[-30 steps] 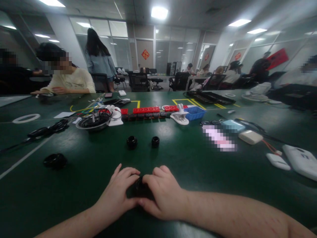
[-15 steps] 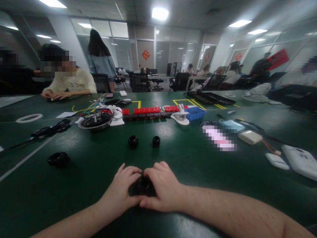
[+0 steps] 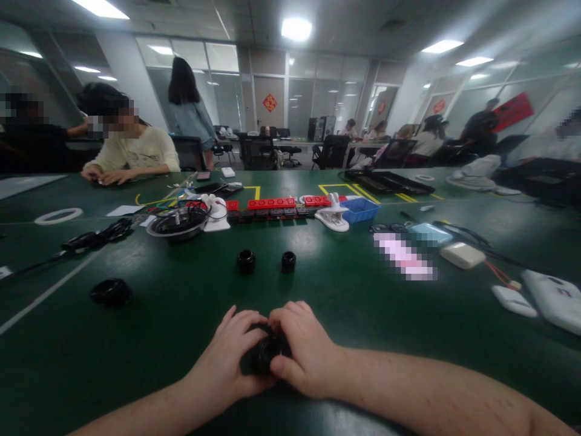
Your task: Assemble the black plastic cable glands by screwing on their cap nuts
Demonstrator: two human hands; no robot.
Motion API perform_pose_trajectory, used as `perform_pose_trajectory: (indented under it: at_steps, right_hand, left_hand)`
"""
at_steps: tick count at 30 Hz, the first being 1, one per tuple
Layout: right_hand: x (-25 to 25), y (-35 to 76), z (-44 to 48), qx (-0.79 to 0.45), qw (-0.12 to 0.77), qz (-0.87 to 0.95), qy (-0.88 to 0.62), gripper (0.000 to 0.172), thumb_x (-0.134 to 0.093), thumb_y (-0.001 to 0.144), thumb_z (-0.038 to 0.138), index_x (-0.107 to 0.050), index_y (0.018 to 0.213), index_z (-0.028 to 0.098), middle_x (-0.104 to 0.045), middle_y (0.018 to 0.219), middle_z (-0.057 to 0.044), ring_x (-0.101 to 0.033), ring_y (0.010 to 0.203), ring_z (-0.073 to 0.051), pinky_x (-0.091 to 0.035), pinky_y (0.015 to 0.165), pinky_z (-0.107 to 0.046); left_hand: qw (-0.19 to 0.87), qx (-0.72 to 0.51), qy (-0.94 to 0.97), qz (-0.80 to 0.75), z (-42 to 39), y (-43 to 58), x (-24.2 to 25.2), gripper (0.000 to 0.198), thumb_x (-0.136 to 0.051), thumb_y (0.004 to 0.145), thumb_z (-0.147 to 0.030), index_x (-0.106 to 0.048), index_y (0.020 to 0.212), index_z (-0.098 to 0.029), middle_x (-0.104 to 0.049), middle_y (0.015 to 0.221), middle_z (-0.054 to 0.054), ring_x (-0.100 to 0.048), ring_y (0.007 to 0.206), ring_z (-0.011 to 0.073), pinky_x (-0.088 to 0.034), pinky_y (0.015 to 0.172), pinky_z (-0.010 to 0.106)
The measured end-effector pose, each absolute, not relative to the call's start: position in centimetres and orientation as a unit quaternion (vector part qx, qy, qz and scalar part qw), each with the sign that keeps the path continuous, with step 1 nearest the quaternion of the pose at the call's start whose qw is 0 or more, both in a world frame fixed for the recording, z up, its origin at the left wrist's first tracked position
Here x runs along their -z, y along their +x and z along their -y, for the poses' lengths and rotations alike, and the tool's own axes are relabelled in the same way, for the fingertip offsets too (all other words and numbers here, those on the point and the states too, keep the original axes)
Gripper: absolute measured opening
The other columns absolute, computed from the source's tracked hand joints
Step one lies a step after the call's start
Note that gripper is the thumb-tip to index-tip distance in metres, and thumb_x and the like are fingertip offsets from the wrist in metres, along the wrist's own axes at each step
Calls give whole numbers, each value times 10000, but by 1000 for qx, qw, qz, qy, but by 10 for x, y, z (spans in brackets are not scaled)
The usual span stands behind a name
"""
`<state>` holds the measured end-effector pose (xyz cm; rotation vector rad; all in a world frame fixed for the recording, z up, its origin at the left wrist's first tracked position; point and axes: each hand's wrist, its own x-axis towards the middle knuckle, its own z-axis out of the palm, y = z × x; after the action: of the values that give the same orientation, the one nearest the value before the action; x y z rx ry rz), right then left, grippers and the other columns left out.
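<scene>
Low at the front of the green table [image 3: 363, 315], both hands curl round a glossy black ring-shaped part [image 3: 267, 354] with a hole in its top. My left hand [image 3: 229, 357] is closed on its left side, thumb in front and fingers behind. From the right, my right hand [image 3: 305, 350] grips the same part, its thumb against the front rim. Fingers cover much of it. Beyond them stand two smaller black rings, one on the left [image 3: 246, 261] and one on the right [image 3: 288, 261]. A wider black ring [image 3: 111, 293] lies to the left.
Across the table's middle are a metal bowl [image 3: 177, 225] of cables, a row of red and black blocks [image 3: 271, 204], a white clip [image 3: 333, 217] and a blue bin [image 3: 361, 209]. Several small devices, including a white case [image 3: 463, 255], lie right. A person [image 3: 136, 148] sits at far left.
My right thumb has moved up from beneath the black part onto its front rim. Both hands remain round the part. The whole view has shifted slightly.
</scene>
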<state>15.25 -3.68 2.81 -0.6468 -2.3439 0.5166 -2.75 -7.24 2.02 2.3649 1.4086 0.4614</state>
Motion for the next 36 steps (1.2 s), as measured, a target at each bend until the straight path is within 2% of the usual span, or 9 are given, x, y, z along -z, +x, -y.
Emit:
perform_pose_trajectory:
  at_steps: [6, 13, 18, 25, 27, 31, 33, 36]
  right_hand:
    - [-30, 153, 42, -231, 339, 883, -230, 676, -60, 812, 668, -477, 895, 141, -530, 793, -63, -432, 704, -175, -334, 697, -347]
    - [-31, 152, 44, -243, 315, 893, -212, 681, -84, 815, 661, -492, 959, 136, -550, 872, -81, -431, 741, -185, -340, 714, -353]
    - [-33, 151, 43, -242, 298, 904, -188, 712, -94, 799, 682, -502, 1000, 133, -552, 881, -84, -438, 773, -192, -349, 741, -353]
    - [-31, 150, 43, -205, 262, 931, -152, 579, -280, 804, 635, -466, 1104, 176, -574, 935, -48, -447, 797, -188, -332, 762, -334]
    - [-32, 150, 43, -189, 252, 936, -156, 513, -351, 802, 588, -460, 1097, 183, -572, 914, -43, -445, 791, -184, -328, 753, -323]
    - [-34, 150, 44, -171, 232, 944, -160, 311, -424, 793, 337, -462, 1065, 191, -564, 886, -34, -439, 827, -185, -320, 760, -317]
    - [-33, 150, 45, -171, 238, 943, -157, 282, -404, 769, 244, -476, 1036, 188, -568, 872, -33, -438, 832, -182, -320, 761, -317]
    - [-31, 149, 46, -171, 258, 939, -150, 276, -392, 739, 194, -496, 994, 186, -577, 838, -29, -441, 835, -181, -322, 760, -319]
  left_hand:
    - [179, -154, 832, -502, 73, -27, -21, 364, -640, 647, -401, -586, 978, -261, -536, 1113, 42, -456, 1084, 275, -170, 1004, 592]
    - [174, -145, 836, -500, 73, -28, -16, 491, -615, 673, -438, -511, 1126, -278, -524, 1138, 54, -444, 1110, 276, -191, 1006, 583]
    - [172, -153, 833, -504, 71, -32, -6, 543, -659, 623, -484, -538, 1105, -265, -516, 1159, 69, -438, 1119, 292, -189, 1010, 587]
    - [183, -170, 820, -514, 71, -31, -4, 545, -699, 593, -421, -554, 1098, -276, -508, 1179, 55, -433, 1124, 301, -187, 1007, 599]
    - [181, -171, 820, -515, 71, -31, -4, 508, -699, 592, -387, -570, 1071, -273, -512, 1171, 49, -433, 1121, 299, -192, 1008, 593]
    - [176, -173, 825, -509, 71, -30, -5, 457, -687, 575, -357, -595, 1011, -256, -526, 1139, 47, -448, 1098, 300, -212, 1005, 579]
    - [174, -168, 827, -508, 71, -30, -6, 432, -674, 575, -338, -597, 993, -259, -525, 1134, 44, -445, 1100, 302, -208, 1003, 580]
    - [174, -157, 826, -512, 71, -28, -9, 403, -663, 580, -327, -598, 972, -262, -522, 1129, 44, -440, 1107, 296, -204, 1002, 580]
